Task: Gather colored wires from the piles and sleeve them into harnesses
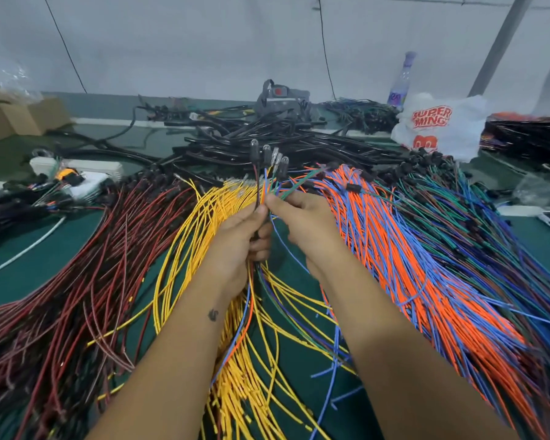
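My left hand [240,239] grips a small bunch of mixed wires [265,177], held upright, with small bulb and terminal ends at the top. My right hand [299,217] pinches the same bunch just beside the left thumb, with a green wire running off to the right. Below my hands the gathered wires trail down between my forearms. Fanned over the green table lie piles: dark red wires [86,281] at left, yellow wires [204,223] in the middle, orange and blue wires [404,249] at right, and green, blue and purple wires [489,236] at far right.
A heap of black sleeving tubes [267,144] lies behind the piles. Further back sit a white plastic bag [438,125], a plastic bottle [400,84], a grey strap device [280,100] and a cardboard box [16,119]. A white power strip [77,168] is at left.
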Demonstrator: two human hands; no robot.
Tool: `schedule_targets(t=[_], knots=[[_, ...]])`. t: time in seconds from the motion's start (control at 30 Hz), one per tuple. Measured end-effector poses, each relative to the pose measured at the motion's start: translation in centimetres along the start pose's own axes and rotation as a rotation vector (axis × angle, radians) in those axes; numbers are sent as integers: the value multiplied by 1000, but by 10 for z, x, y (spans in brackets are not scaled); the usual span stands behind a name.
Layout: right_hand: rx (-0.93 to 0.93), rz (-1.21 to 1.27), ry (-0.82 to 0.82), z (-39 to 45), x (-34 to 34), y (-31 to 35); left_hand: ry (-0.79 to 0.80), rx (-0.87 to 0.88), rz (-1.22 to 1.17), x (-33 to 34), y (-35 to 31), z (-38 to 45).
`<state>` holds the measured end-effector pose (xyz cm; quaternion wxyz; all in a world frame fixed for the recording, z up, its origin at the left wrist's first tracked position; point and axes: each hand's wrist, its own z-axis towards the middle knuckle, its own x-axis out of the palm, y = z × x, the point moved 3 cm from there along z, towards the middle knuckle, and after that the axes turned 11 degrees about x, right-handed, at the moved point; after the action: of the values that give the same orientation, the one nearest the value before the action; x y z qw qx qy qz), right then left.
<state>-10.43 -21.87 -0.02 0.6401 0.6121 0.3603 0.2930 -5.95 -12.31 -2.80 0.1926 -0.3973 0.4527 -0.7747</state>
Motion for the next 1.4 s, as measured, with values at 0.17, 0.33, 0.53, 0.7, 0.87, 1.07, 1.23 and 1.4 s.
schedule_targets(t=[0.17,0.33,0.53,0.7,0.87,1.07,1.23,1.4], knots=[[95,184,113,-1,6,3,-28,-16,-60,3,-1,-1],[133,312,74,0,11,5,-66,-28,-19,2,-1,-2],[13,154,17,10,11,1,-23,-36,-1,0,1,-2],[-2,52,79,13,10,-7,-14,-10,193,0,5,-2],[-10,-111,-118,15,-3,-16,29,31,433,7,8,-7],[50,-122,-151,11,-21,-11,127,-189,399,17,3,-8],[140,169,-240,16,-63,-2,295,-412,336,24,-24,-8],[123,300,-469,20,-126,16,515,-410,720,12,-63,-16]])
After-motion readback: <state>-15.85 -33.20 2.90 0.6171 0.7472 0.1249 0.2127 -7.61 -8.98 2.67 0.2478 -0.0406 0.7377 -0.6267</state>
